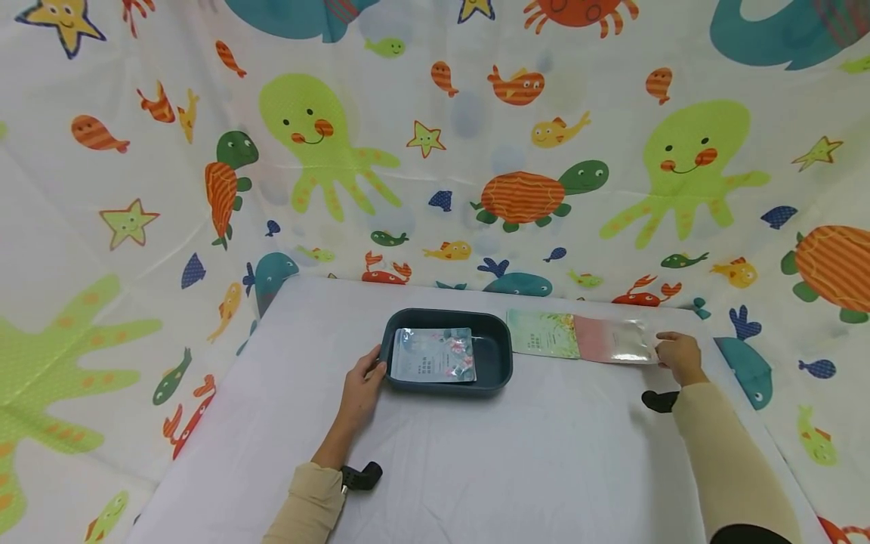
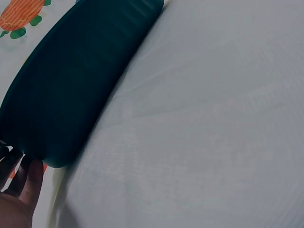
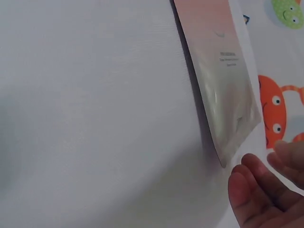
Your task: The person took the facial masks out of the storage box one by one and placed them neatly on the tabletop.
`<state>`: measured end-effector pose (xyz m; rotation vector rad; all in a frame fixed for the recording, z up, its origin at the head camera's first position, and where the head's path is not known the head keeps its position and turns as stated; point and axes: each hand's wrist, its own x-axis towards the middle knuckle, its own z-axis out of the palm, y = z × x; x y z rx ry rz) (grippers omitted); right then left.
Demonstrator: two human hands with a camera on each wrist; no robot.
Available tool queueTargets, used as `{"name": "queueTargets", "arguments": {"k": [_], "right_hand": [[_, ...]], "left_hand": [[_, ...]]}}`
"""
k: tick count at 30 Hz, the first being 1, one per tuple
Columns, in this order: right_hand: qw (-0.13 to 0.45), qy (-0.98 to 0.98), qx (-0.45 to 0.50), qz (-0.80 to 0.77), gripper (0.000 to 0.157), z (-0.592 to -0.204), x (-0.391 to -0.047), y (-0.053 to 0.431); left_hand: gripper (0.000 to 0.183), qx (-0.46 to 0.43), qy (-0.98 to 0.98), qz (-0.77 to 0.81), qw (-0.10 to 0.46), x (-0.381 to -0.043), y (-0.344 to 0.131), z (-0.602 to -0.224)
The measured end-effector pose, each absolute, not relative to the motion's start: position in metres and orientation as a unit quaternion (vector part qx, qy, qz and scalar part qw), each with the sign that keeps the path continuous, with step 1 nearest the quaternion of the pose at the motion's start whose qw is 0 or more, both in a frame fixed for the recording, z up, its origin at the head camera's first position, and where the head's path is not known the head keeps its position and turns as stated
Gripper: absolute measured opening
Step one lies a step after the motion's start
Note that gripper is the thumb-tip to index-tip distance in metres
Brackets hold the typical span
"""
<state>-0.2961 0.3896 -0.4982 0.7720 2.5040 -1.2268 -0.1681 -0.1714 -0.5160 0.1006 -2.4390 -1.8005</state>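
A dark teal rectangular basin (image 1: 495, 385) stands toward the far side of the table. My left hand (image 1: 360, 389) is at its left end, thumb and fingertips against the outer wall; in the left wrist view the fingers (image 2: 32, 183) reach the basin's end fairly straight. Inside the basin lies a blue floral foil packet (image 1: 433, 355). To the right lie a green packet (image 1: 544, 334) and a pink-and-silver packet (image 1: 612, 340), end to end. My right hand (image 1: 680, 357) is beside the silver end, its fingers loosely bent and holding nothing; the right wrist view shows a small gap there.
A white cloth covers the table (image 1: 516, 468). Behind and at both sides hangs a curtain (image 1: 408, 174) printed with sea animals. The packets lie near the table's back edge. Black wrist mounts (image 1: 363, 476) stick out from both wrists.
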Motion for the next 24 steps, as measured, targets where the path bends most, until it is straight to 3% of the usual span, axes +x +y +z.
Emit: {"name": "queueTargets", "arguments": {"k": [7,24], "right_hand": [[0.141,0.85,0.265,-0.433,0.056,-0.496,-0.29,0.389],[0.099,0.837,0.165,-0.513,0.058,-0.453,-0.297,0.322]], "left_hand": [[0.047,0.033,-0.799,-0.596,0.069,-0.178,-0.176,-0.543],[0.047,0.038,-0.797,-0.599,0.068,-0.175,-0.175,-0.542]]}}
